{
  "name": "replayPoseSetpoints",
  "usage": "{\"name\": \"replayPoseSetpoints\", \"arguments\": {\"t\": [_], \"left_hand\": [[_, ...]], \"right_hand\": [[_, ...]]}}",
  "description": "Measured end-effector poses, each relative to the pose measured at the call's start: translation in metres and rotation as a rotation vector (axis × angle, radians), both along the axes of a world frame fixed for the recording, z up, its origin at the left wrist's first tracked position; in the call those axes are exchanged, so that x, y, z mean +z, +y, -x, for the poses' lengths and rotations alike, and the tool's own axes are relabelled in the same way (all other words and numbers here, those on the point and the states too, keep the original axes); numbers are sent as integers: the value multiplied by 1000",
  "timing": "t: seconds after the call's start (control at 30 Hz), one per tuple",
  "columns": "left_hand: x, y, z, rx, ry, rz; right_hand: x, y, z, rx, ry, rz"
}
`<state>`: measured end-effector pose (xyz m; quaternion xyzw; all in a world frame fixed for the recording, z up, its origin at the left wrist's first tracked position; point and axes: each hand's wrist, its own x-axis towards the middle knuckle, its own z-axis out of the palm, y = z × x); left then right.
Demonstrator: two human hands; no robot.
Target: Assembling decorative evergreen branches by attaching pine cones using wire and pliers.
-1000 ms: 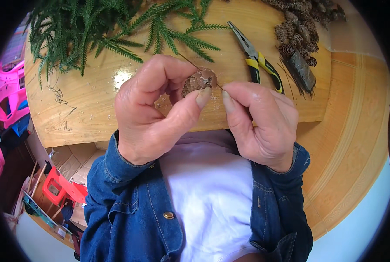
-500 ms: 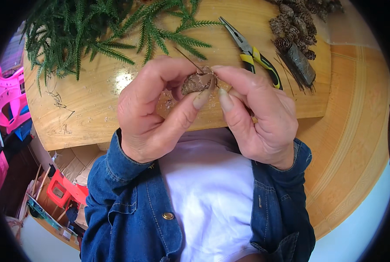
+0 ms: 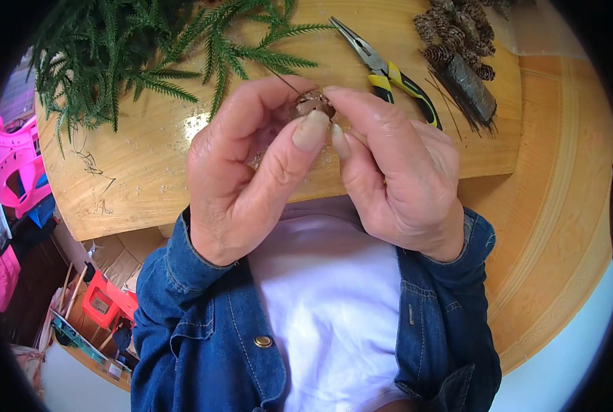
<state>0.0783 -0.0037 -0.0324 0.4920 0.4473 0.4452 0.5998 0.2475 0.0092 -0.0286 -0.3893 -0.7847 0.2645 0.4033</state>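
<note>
Between my fingertips, over the table's near part, is a small brown pine cone [image 3: 312,105]. My left hand [image 3: 248,168] is closed around it, the thumb pressed on its near side and the fingers curled behind. A thin dark wire [image 3: 283,81] sticks out from the cone toward the upper left. My right hand [image 3: 404,175] pinches at the cone's right edge with forefinger and thumb. Most of the cone is hidden by the thumbs, and I cannot see whether wire also lies between the right fingertips.
Green artificial fir sprigs [image 3: 107,62] pile up at the far left of the wooden table [image 3: 141,199]. Long-nose pliers [image 3: 382,69] with yellow-black handles lie beyond my right hand. Farther right are a wrapped bundle of dark wires [image 3: 468,86] and heaped pine cones [image 3: 458,31].
Both hands have moved slightly up and left with the pine cone. The cone has turned, and my left thumb now covers more of it.
</note>
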Motion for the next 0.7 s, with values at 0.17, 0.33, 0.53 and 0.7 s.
{"name": "replayPoseSetpoints", "arguments": {"t": [0.17, 0.33, 0.53, 0.7], "left_hand": [[-4, 0, -18, 41, -143, 100], [-9, -2, -29, 58, -262, 154], [-10, -2, -44, 60, -464, 252], [-17, -2, -42, -18, -529, 305]], "right_hand": [[1, -5, -13, -8, -19, 62], [3, -11, -30, 2, 45, 178], [-5, -13, -53, 60, 29, 108], [-9, -14, -59, 96, 40, 50]]}}
